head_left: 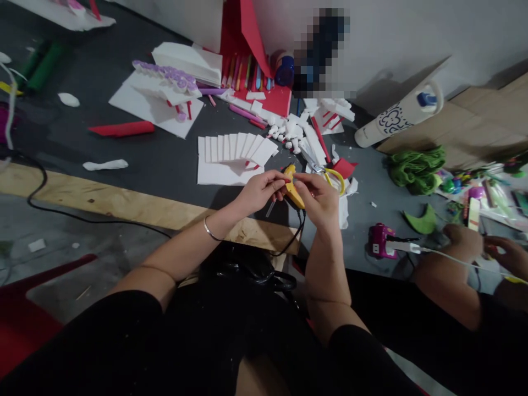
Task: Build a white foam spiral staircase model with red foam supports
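A small yellow glue gun [293,190] with a black cord is in front of me, above the table's near edge. My right hand [320,199] is closed around it from the right. My left hand [266,191] is beside it, fingertips pinched on a small red piece [287,180] close to the tool. A clear glue stick [270,209] pokes out below the left fingers. Just behind lies a white foam board [208,174] bearing a fanned row of white slats [231,147] with red bits under one end. Scissors [336,180] with yellow handles lie past my right hand.
White foam scraps [291,129] are heaped behind my hands. A red rolled piece [124,129] and a purple-topped model [169,80] are on the left. On the right stand a white bottle [398,115] and a purple plug adapter [381,240], near another person's hands [466,242].
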`<state>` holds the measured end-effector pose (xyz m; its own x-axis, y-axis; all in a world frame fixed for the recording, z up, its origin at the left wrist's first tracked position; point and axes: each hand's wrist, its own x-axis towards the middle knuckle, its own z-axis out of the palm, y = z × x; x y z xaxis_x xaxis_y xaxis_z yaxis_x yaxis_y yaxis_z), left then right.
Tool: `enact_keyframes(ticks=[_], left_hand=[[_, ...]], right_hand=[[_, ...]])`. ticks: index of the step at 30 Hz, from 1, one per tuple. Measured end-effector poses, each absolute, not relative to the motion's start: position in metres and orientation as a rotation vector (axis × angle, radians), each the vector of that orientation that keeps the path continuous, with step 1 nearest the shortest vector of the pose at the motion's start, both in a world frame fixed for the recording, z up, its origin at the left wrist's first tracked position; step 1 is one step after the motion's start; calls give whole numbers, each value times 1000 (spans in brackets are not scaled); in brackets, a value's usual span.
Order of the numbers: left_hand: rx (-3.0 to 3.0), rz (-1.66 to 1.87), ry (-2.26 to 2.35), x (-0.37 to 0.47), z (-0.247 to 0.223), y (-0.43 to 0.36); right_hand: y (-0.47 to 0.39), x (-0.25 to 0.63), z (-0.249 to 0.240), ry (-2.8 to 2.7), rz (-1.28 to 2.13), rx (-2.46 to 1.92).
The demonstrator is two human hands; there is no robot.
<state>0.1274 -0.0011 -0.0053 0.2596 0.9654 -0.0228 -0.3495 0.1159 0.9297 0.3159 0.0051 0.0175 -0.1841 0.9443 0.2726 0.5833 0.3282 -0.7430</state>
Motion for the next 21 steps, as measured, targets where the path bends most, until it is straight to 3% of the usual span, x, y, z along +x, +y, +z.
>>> enact_keyframes(ticks=[9, 16, 21], left_hand=[[1061, 1177, 797, 116, -4, -4], [1537, 1315, 1302, 65, 0, -24], [1740, 1322, 1535, 15, -9, -15]], right_hand=[[-4, 275, 0, -1624, 907, -1194], [-17, 242, 13, -1844, 567, -1385], [-11, 212, 3, -2019, 537, -1479]])
